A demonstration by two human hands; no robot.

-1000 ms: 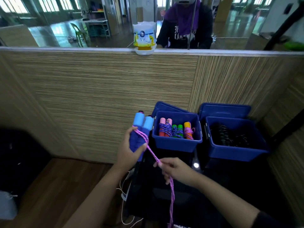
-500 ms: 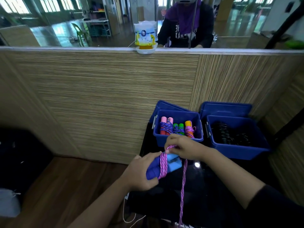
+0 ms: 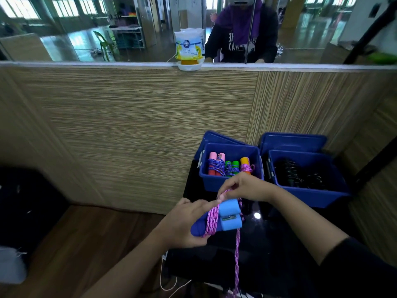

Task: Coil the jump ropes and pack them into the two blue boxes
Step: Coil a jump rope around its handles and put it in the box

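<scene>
Left hand (image 3: 182, 224): curled around the dark-blue lower ends of a pair of blue jump-rope handles (image 3: 223, 220), holding them side by side and roughly level, light-blue foam ends pointing right. Forefinger lies stretched along the top, toward the rope turns.

Right hand (image 3: 247, 187): above the handles, fingers bent down, pinching the pink rope (image 3: 211, 220) at the top of the wrap, just over the handles.

Pink rope: several turns sit tight around the middle of the handle pair, where dark blue meets light blue. A loose tail (image 3: 237, 261) hangs straight down from the right side of the handles and runs off the bottom edge of the view.

Handle pair: held in the air over a black glossy surface (image 3: 279, 244), just in front of the left blue box.

Left blue box (image 3: 231, 186): open, standing on the black surface against the wood-grain partition. Holds three wrapped bundles upright: pink handles (image 3: 216, 157) bound in blue-purple rope, green handles (image 3: 232, 164), an orange handle (image 3: 244, 161) bound in pink rope. Its lid (image 3: 214, 137) leans up behind it.

Right blue box (image 3: 309, 196): open, just beside the left one. Holds dark coiled ropes (image 3: 298, 175); detail too dark to make out. Lid (image 3: 292, 141) stands behind it.

Partition (image 3: 150, 125): striped wood-grain panel with a pale ledge on top.

Ledge: a white and yellow packet (image 3: 189, 48) stands in a small white dish.

Beyond the glass: a person in a dark top with purple cloth (image 3: 240, 33), seated facing this way.

Floor, lower left: brown wood boards (image 3: 75, 254); a thin white cable (image 3: 171, 284) loops near the base of the black surface.
</scene>
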